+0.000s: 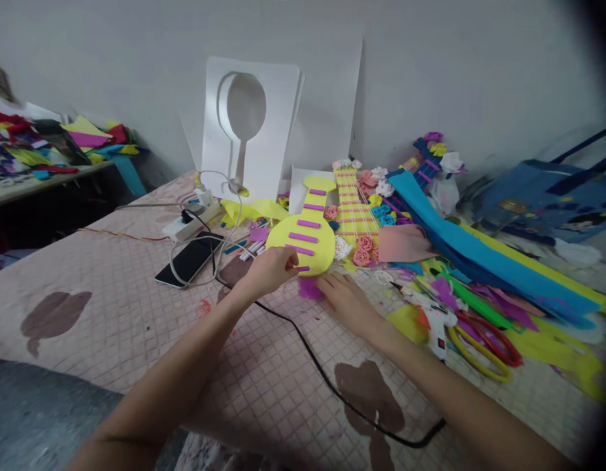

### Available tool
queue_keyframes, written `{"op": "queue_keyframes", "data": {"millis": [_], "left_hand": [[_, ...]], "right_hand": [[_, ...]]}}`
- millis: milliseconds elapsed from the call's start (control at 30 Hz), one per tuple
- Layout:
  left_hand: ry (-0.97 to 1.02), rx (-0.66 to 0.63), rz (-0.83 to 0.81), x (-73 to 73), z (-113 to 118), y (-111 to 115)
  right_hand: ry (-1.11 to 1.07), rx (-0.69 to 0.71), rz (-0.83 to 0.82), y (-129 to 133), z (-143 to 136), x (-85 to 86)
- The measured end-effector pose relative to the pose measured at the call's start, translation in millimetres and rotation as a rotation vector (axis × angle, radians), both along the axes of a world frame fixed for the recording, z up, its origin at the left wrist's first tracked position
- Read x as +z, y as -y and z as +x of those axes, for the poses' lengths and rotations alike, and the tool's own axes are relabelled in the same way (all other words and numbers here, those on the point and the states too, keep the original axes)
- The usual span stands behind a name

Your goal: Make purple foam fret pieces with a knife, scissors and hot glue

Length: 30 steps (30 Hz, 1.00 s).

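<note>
A yellow instrument-shaped cutout (323,243) with purple strips across its neck and round body lies in the middle of the table. My left hand (274,269) is over the lower left of the body, its fingers curled together at a purple strip; what they pinch, if anything, is too small to make out. Just below the body's lower edge, my right hand (342,297) rests with fingers stretched out beside a piece of purple paper (310,288).
Behind stand a white board (278,118) with a cut-out shape and a strung yellow piece (350,203) with paper flowers. A phone (189,260) and power strip (192,222) lie left; a glue gun (437,327), scissors (484,343) and blue paper (450,242) lie right. A black cable crosses the front.
</note>
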<state>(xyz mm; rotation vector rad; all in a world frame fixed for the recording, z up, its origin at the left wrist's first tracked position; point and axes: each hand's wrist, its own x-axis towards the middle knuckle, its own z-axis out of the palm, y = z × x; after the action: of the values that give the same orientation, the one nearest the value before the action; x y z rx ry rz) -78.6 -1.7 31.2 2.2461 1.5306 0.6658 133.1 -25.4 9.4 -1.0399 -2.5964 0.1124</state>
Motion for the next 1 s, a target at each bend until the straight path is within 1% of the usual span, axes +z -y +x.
{"op": "queue_keyframes", "data": {"millis": [33,100,167,200,267,300,367,433,500,533,567,633,667,733,800,900,1000], "left_hand": [[-0.014,0.008,-0.004,0.7,-1,0],[-0.028,0.017,-0.017,2.3,-4,-1],[-0.035,0.019,-0.032,3.8,-3,0],[-0.037,0.015,-0.041,4.3,-2,0],[-0.048,0.001,-0.064,3.6,3,2],[-0.059,-0.008,-0.071,2.1,7,3],[-0.103,-0.033,-0.054,-3.0,15,5],[-0.16,-0.053,-0.016,-9.4,22,6],[-0.18,-0.071,0.027,-13.7,28,8],[-0.157,-0.076,0.045,-14.2,31,9],[-0.106,-0.086,0.059,-13.6,34,12],[0.067,-0.13,0.048,-9.5,40,18],[0.172,-0.168,0.013,-6.9,44,22],[0.357,-0.266,-0.094,-2.5,53,32],[0.463,-0.334,-0.164,-1.2,63,41],[0.483,-0.349,-0.159,-4.3,73,50],[0.406,-0.358,-0.083,-5.6,73,51]], "right_hand": [[-0.061,-0.029,-0.013,-3,4,1.7],[-0.282,-0.142,-0.097,-10,18,5.1],[-0.569,-0.276,-0.258,-13,38,5.3],[-0.683,-0.314,-0.336,-13,47,3.8],[-0.802,-0.324,-0.49,-9,63,-1.6],[-0.81,-0.324,-0.527,-5,68,-4.4],[-0.72,-0.316,-0.51,6,72,-6.7],[-0.547,-0.239,-0.46,17,71,-2.9],[-0.442,-0.147,-0.463,25,68,5.0],[-0.446,-0.131,-0.48,27,66,8.9],[-0.482,-0.148,-0.499,28,65,12.1],[-0.595,-0.232,-0.543,29,63,14.9],[-0.646,-0.261,-0.583,29,62,14.6],[-0.728,-0.274,-0.682,30,60,11.5],[-0.788,-0.262,-0.759,32,57,7.3],[-0.83,-0.248,-0.815,35,52,2.4],[-0.814,-0.23,-0.842,37,49,-0.3]]}}
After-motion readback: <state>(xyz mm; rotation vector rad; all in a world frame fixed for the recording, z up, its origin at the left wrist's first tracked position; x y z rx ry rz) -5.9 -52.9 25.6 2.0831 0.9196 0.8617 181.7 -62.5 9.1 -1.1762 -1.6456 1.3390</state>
